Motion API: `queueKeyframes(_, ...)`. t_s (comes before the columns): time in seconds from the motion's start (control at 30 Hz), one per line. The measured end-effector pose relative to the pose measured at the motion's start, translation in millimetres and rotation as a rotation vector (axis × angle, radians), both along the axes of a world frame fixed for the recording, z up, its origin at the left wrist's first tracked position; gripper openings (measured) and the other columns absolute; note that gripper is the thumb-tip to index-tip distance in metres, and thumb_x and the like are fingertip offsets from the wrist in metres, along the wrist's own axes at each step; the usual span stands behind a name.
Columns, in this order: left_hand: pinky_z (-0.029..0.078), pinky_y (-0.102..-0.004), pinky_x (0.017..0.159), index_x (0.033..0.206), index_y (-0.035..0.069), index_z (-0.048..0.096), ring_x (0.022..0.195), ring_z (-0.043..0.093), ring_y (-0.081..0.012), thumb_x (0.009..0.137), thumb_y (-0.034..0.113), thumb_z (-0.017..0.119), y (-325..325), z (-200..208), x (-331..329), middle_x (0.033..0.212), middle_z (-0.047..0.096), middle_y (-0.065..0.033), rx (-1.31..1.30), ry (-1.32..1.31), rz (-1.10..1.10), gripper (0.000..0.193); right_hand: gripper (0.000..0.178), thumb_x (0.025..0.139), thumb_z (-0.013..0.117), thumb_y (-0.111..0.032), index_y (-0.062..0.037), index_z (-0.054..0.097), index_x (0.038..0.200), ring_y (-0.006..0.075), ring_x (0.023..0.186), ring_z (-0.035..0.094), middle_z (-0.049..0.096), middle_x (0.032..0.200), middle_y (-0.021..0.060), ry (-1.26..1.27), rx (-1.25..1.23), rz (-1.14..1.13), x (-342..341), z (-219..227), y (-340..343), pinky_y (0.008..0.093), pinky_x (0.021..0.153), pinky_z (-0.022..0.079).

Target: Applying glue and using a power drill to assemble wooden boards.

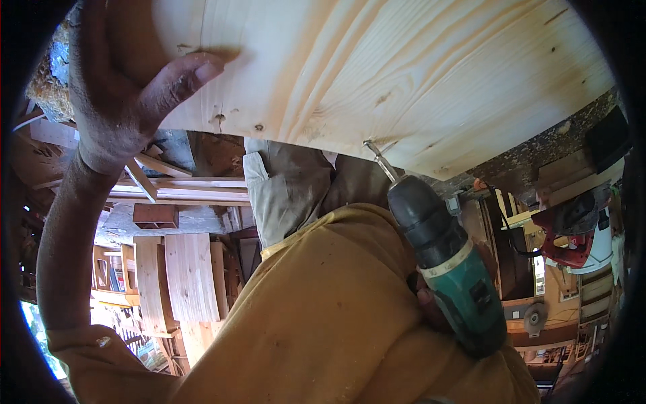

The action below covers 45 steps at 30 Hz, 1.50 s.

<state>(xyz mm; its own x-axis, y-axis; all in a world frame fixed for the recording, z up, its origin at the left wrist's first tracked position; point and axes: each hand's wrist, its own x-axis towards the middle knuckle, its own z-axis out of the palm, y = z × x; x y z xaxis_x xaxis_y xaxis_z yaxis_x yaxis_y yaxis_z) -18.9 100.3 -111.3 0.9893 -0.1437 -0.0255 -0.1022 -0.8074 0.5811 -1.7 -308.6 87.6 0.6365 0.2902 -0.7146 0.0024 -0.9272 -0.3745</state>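
Note:
A pale, knotty wooden board (323,74) spans the upper part of the view. My left hand (118,114) is against its left end, thumb stretched out on the face and fingers extended up toward the view's rim, partly in shadow. In my right hand (431,303), mostly hidden behind the tool, is a green and black cordless drill (464,289). Its metal bit (382,160) points up and left, the tip at the board's near edge close to a knot; whether it touches the wood I cannot tell.
Wooden planks (192,276) and loose timber strips (182,192) are at the left. A red power tool (568,249) sits at the right by a white bucket (602,246). A round fan-like object (535,316) is lower right. My mustard-coloured clothing (323,303) fills the lower middle.

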Motion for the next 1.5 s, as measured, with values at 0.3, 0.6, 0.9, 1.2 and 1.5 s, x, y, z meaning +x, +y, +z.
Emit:
queueKeyframes(0.3, 0.045, -0.0414, 0.097, 0.141, 0.000, 0.023, 0.123, 0.044, -0.0318, 0.072, 0.032, 0.078, -8, -4, -6, 0.140, 0.034, -0.0219, -0.263, 0.106, 0.154, 0.094, 0.057, 0.075, 0.072, -0.029, -0.0026, 0.049, 0.120, 0.0251, 0.088, 0.063, 0.062, 0.104, 0.0121, 0.492, -0.058, -0.072, -7, 19, -67, 0.0329, 0.085, 0.050)
queueKeyframes(0.6, 0.029, -0.0466, 0.105, 0.144, -0.007, 0.011, 0.136, 0.021, -0.0372, 0.063, 0.062, 0.074, -7, -1, 1, 0.150, 0.012, -0.0252, -0.097, 0.011, 0.093, 0.124, 0.052, 0.081, 0.068, -0.026, 0.0012, 0.050, 0.120, 0.0228, 0.086, 0.062, 0.062, 0.100, 0.0124, 0.376, -0.101, 0.543, -14, 15, -83, 0.0322, 0.080, 0.050)
queueKeyframes(0.9, 0.028, -0.0458, 0.105, 0.144, -0.007, 0.013, 0.136, 0.021, -0.0375, 0.064, 0.060, 0.074, -7, 20, 5, 0.149, 0.012, -0.0262, 0.365, 0.097, -0.052, 0.121, 0.048, 0.085, 0.066, -0.022, 0.0034, 0.049, 0.122, 0.0209, 0.087, 0.061, 0.061, 0.100, 0.0128, 0.200, -0.107, 0.854, -15, 10, -77, 0.0316, 0.078, 0.050)
queueKeyframes(1.2, 0.027, -0.0454, 0.106, 0.145, -0.006, 0.010, 0.136, 0.021, -0.0359, 0.065, 0.054, 0.076, -10, 12, 4, 0.149, 0.012, -0.0246, -0.002, 0.144, 0.131, 0.119, 0.044, 0.090, 0.055, -0.031, -0.0033, 0.047, 0.124, 0.0133, 0.096, 0.059, 0.055, 0.117, 0.0137, 0.005, 0.015, 0.155, -7, -5, 4, 0.0315, 0.083, 0.049)
queueKeyframes(1.5, 0.034, -0.0416, 0.107, 0.144, 0.001, 0.019, 0.131, 0.034, -0.0309, 0.072, 0.026, 0.079, -14, -4, 1, 0.145, 0.029, -0.0207, -0.360, 0.111, 0.141, 0.097, 0.064, 0.074, 0.068, -0.019, 0.0016, 0.038, 0.127, 0.0187, 0.082, 0.062, 0.064, 0.083, 0.0070, 0.205, -0.066, -0.071, -39, 4, -21, 0.0299, 0.082, 0.047)
